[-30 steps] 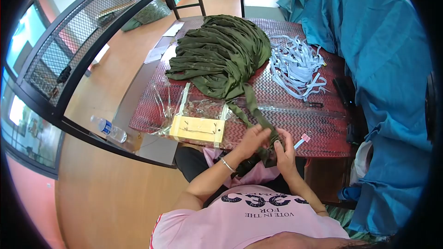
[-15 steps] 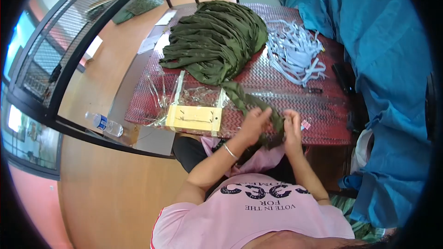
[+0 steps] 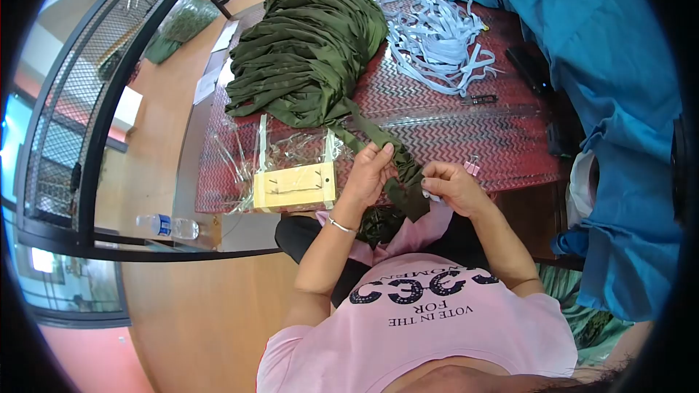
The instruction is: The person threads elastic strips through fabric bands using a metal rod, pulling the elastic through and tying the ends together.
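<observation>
A dark green fabric strip (image 3: 408, 193) hangs between my hands over my lap, running back to a large gathered heap of green fabric (image 3: 306, 51) on the table. My left hand (image 3: 373, 169) is closed on the strip, thumb on top. On the other side of the strip, my right hand (image 3: 453, 185) has its fingers pinched together by the fabric edge. A small whitish piece shows under those fingertips, too small to name. Beyond the right hand a pink binder clip (image 3: 472, 166) sits near the table edge.
A pile of pale blue straps (image 3: 444, 44) lies on the red patterned table cover (image 3: 408, 102). A yellow block (image 3: 295, 186) is taped at the front edge. Blue cloth (image 3: 611, 116) hangs at right. A water bottle (image 3: 167, 227) lies left, beside a black metal frame (image 3: 87, 175).
My left hand has shifted up and left along the strip, and its fingers now face up. My right hand has turned inward to a pinch by the strip's edge. The head view has shifted too.
</observation>
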